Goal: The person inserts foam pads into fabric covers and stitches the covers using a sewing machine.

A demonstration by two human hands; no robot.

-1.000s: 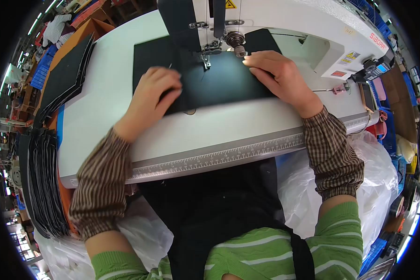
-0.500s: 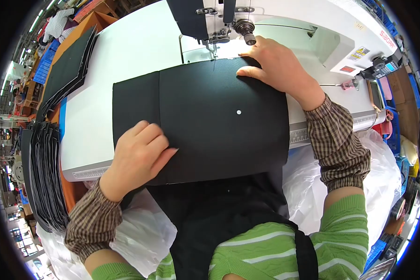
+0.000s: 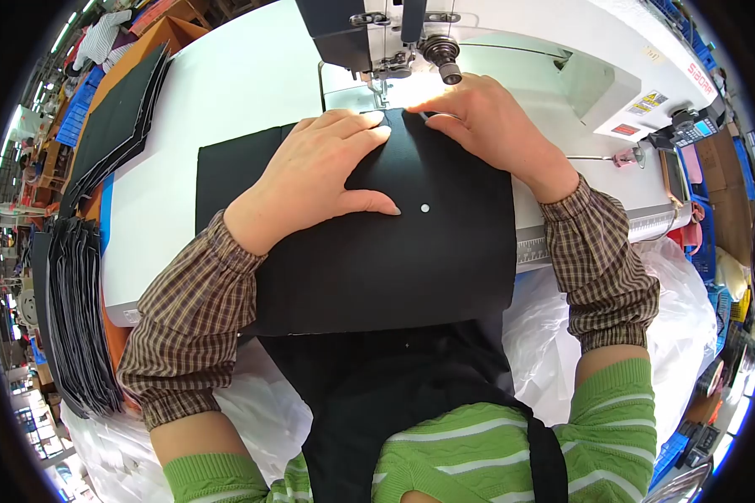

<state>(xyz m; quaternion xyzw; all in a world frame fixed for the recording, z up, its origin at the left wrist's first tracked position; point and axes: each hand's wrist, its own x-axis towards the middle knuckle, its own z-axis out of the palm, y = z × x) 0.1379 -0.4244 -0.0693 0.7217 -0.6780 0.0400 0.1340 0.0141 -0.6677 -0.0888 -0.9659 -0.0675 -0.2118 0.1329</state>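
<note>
Panel, black [image 3: 369, 277], lies on the counter [image 3: 218, 84], long axis left to right, far edge at the presser foot [image 3: 382, 94] of the sewing machine [image 3: 545, 38], near edge overhanging the counter's front. My left hand [image 3: 319, 172] rests open on it, thumb splayed. My right hand [image 3: 486, 121] is half-curled at the far edge; whether it pinches, I cannot tell. Checked sleeve [image 3: 197, 314] hides the near-left corner; glare obscures the needle area.

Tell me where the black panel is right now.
In the head view, the black panel lies in the middle, under the left hand, with the right hand at its far edge, close to the sewing machine.
</note>
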